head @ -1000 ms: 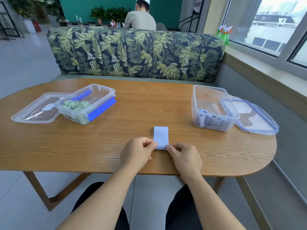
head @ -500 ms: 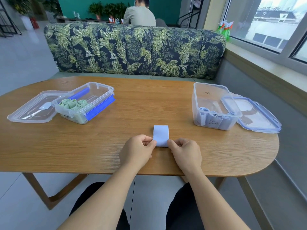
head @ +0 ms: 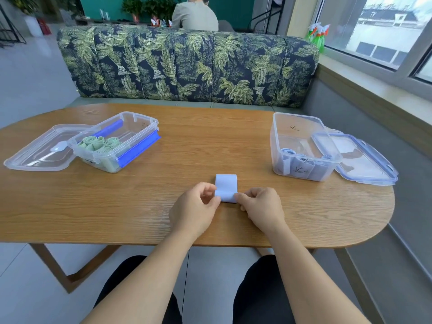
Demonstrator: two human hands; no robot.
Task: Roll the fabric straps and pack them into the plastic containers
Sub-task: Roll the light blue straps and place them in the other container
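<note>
Two hands meet at the table's near edge: the left hand and right hand each pinch a near corner of the pale blue strap, which lies flat between them, reaching away. Farther left, a tub holds green rolls; farther right, another tub holds pale rolls.

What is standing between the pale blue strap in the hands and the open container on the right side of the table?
Nothing visible. The left hand and right hand pinch the strap, and only bare table lies between it and the container. Its lid is off, lying at its right side.
</note>
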